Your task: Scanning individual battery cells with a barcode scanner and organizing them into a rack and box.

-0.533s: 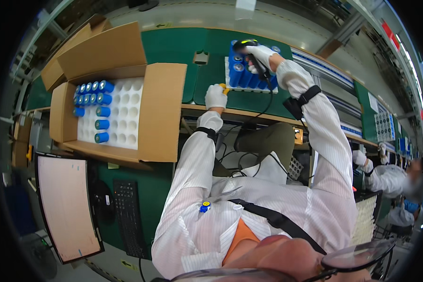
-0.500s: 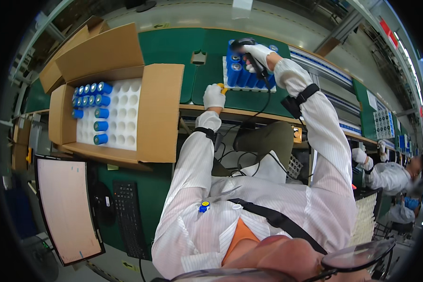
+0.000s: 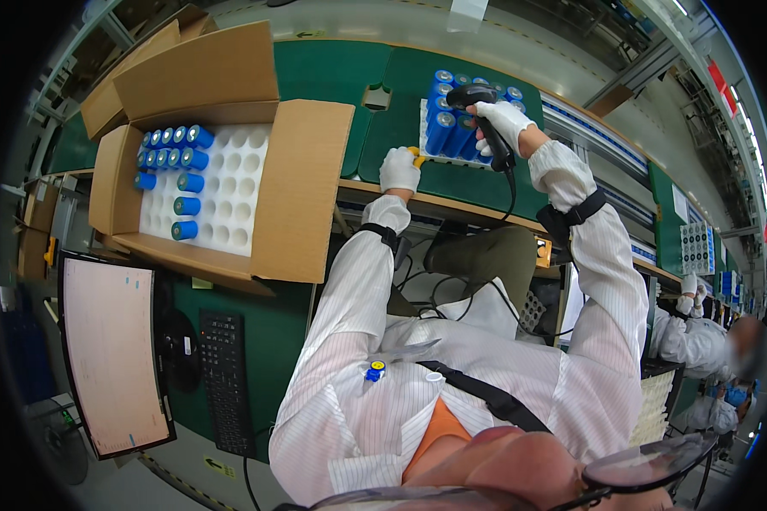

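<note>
My right hand [image 3: 504, 123], in a white glove, grips a black handheld scanner [image 3: 497, 146] by its handle. The scanner's head is above a group of upright blue cylindrical battery cells [image 3: 440, 132] with pale metal tops, which stand in a white holder [image 3: 423, 129] on the green bench. A cable hangs from the handle. Closer to me and left of these cells, my gloved left hand [image 3: 399, 172] is closed at the bench edge. A small yellow object [image 3: 418, 157] sticks out by its fingers; its kind cannot be made out.
To the left, an open cardboard box [image 3: 302, 196] holds a white tray [image 3: 230, 204] with more blue cells [image 3: 187, 206] in part of its holes. A monitor [image 3: 115, 349] and black keyboard [image 3: 222, 383] are at lower left. Metal rails [image 3: 605, 153] run rightward, toward a co-worker [image 3: 699, 336].
My right hand and the scanner have shifted to the right over the cells, with the scanner now plainer to see. My left hand stays closed at the bench edge. The whole view has shifted slightly.
</note>
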Tool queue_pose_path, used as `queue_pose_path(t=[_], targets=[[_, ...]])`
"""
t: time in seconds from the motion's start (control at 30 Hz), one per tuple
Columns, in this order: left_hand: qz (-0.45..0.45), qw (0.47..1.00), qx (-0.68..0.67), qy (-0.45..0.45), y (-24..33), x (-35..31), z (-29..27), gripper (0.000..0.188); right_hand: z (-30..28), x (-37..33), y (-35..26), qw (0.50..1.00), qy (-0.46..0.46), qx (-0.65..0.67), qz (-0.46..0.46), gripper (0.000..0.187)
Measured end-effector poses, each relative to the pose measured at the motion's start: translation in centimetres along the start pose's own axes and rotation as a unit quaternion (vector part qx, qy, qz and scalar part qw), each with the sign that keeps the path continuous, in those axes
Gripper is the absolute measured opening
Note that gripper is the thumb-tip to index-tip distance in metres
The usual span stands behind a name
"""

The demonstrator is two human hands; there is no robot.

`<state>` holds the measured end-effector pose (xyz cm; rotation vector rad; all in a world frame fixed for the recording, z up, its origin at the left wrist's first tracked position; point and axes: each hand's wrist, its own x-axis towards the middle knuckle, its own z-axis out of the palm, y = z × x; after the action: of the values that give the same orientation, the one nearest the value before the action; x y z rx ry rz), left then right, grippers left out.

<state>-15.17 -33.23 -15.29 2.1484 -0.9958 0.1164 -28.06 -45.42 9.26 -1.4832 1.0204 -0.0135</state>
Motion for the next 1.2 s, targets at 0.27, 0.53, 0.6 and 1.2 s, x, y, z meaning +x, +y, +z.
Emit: queue_pose_path(t=[0.27, 0.53, 0.6, 1.2], targets=[[-0.016, 0.999, 0.015, -0.035, 1.5, 0.3, -1.1, 0.011, -0.7, 2.1, -0.4, 1.0, 0.004, -0.006, 0.001, 0.031], [-0.018, 1.0, -0.003, -0.018, 0.8, 0.0, -0.9, 0.01, -2.2, 2.0, -0.5, 0.998, -0.024, 0.033, 0.039, 0.032], [-0.011, 1.0, -0.003, -0.016, 0.9, 0.1, -0.9, 0.01, -2.6, 1.4, -0.1, 0.998, -0.034, 0.016, 0.048, 0.032], [-0.019, 1.0, -0.005, -0.02, 1.1, 0.2, -1.1, 0.008, -4.8, 1.1, 0.4, 1.0, 0.001, 0.014, -0.005, 0.035]])
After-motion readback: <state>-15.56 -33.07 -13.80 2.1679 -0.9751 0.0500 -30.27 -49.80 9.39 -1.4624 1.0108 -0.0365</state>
